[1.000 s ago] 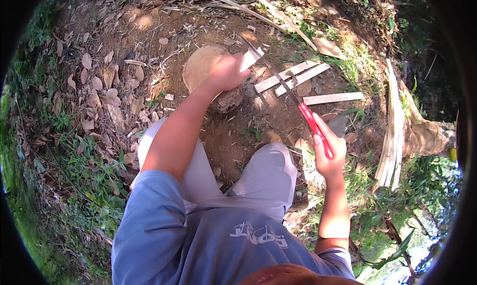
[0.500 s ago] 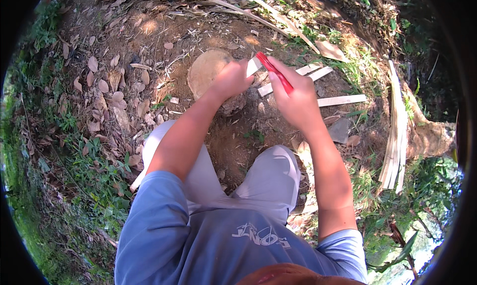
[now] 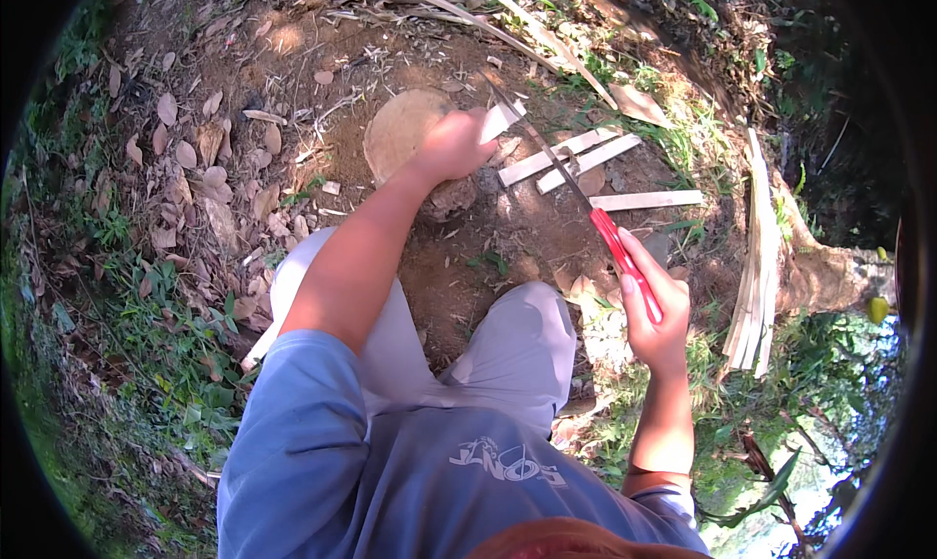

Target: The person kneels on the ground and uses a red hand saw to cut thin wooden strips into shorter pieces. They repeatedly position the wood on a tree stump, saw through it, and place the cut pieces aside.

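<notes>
My right hand is closed round the red handle of a pruning saw. Its long, narrow dark blade slants up and left, across the end of a pale wooden strip. That strip is gripped by my left hand, which rests at the right edge of a round tree stump; the hand hides the strip's other end. Right of the stump, two cut strips lie side by side on the soil, partly behind the blade. Another cut strip lies just beyond the saw's handle.
A bundle of long split strips lies at the right, beside a tree trunk. Longer strips stretch across the ground at the far side. Dry leaves and green plants cover the left.
My right hand has drawn the saw back toward me and to the right, so much more blade shows. My left hand keeps its grip on the strip at the stump.
</notes>
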Demonstrator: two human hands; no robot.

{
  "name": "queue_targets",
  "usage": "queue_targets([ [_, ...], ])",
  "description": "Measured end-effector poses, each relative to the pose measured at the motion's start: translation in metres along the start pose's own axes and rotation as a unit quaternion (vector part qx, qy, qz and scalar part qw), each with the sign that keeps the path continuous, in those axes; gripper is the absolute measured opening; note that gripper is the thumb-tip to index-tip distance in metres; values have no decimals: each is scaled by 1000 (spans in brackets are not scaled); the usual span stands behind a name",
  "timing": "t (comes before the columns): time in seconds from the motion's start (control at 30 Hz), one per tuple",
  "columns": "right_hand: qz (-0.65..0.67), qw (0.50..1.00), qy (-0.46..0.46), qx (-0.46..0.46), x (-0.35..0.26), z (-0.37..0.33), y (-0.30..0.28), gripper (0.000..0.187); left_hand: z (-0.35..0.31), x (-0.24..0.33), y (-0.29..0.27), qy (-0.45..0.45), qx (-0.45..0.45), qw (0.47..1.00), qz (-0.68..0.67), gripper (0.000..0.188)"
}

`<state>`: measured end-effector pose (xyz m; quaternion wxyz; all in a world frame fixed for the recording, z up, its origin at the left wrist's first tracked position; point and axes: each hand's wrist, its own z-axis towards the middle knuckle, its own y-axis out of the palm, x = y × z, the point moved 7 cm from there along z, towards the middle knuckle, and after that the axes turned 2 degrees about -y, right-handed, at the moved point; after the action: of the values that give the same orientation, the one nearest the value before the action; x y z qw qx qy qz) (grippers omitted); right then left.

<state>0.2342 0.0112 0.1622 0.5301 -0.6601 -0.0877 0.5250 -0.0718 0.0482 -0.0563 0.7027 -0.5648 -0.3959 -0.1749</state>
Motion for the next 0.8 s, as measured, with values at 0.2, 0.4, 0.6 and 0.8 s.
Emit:
queue_targets([
  [0.2, -66, 998, 21, 3, -72, -18, -30, 42, -8, 1, 5, 17, 23, 1000, 5, 41],
  [0.4, 30, 997, -38, 61, -3, 113, 61, 38, -1, 4, 8, 33, 24, 999, -6, 39],
  [0.6, 48, 998, -23, 32, -1, 153, 96, 41, 0, -11, 0, 7, 69, 997, -12, 46],
  [0.8, 34, 999, -22, 26, 36, 31, 32, 45, -1, -1, 4, 13, 15, 1000, -3, 45],
])
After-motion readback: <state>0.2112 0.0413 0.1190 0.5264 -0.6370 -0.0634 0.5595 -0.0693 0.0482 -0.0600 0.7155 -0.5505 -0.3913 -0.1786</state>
